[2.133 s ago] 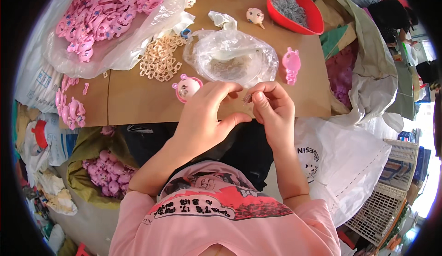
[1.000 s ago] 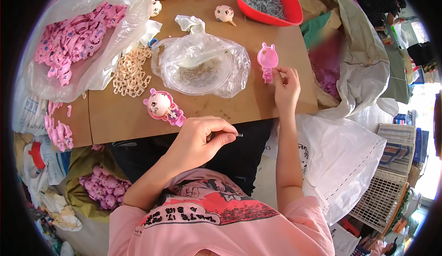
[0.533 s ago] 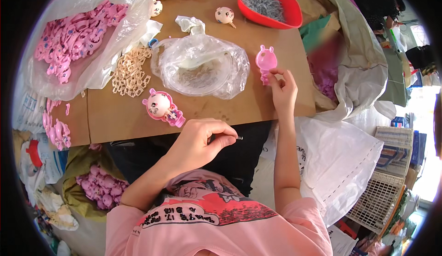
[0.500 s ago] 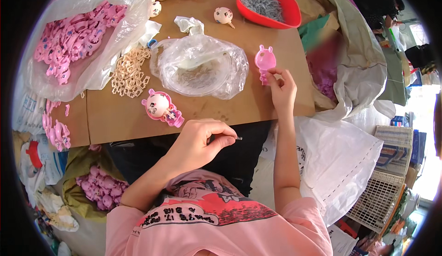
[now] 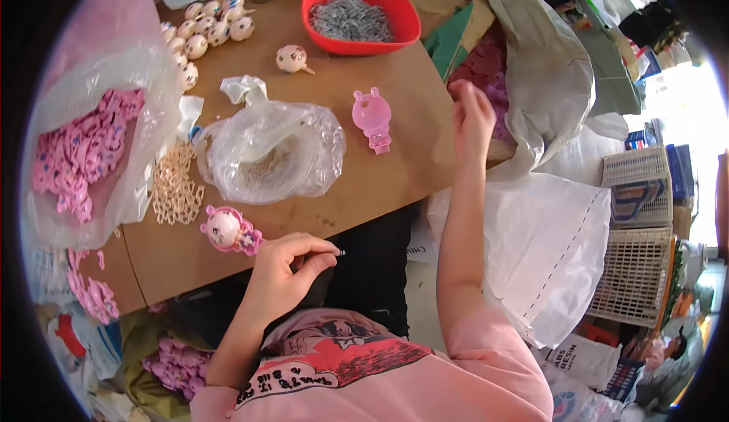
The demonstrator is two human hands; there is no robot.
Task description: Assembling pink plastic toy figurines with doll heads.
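Note:
My left hand (image 5: 287,276) is closed in a pinch at the table's near edge, with a small metal spring (image 5: 340,253) between thumb and fingertips. Beyond the table's right edge, my right hand (image 5: 474,122) hangs beside the open sack of pink parts, its fingers bent and a little apart, with nothing visible in them. A pink bear-eared plastic shell (image 5: 372,118) lies on the table to the left of that hand. Close to my left hand lies another pink shell figure (image 5: 231,230), with a white ball head set in it.
A red scoop (image 5: 406,23) of springs stands at the back. A bowl in clear plastic (image 5: 323,152) sits mid-table, beside beige clips (image 5: 176,183) and a bag (image 5: 163,118) of pink parts. Several ball heads (image 5: 216,33) lie far left, one ball (image 5: 291,58) apart. A sack (image 5: 558,80) stands right.
My right hand has let go of the pink shell and moved right, to the sack. My left hand keeps the spring. The whole view has shifted, so the table appears further left.

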